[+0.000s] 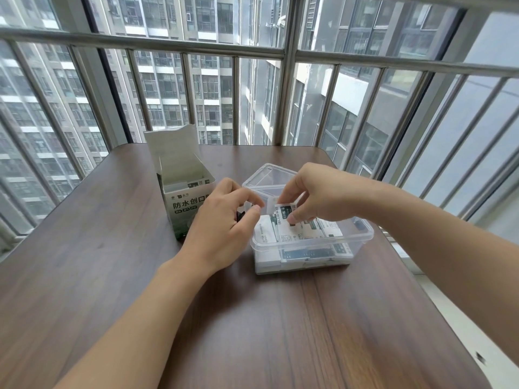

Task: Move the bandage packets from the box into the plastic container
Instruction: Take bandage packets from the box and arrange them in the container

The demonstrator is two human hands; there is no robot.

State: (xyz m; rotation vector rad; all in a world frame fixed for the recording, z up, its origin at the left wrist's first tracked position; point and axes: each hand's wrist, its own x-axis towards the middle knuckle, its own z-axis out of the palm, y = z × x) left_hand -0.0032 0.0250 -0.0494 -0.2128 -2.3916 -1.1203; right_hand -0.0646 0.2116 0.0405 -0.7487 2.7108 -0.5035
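Clearly, box [187, 203] printed 防水创口, right hand [317, 197] pinching packet [283, 213]

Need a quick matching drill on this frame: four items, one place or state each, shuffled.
Items:
1. bandage box
2. plastic container
3. right hand
4. container lid

States:
a. pinches a bandage packet above the container
b. flap up, open, left of the container
c. clear, lies behind the container
d. holds packets already

Pairs: 1-b, 2-d, 3-a, 4-c
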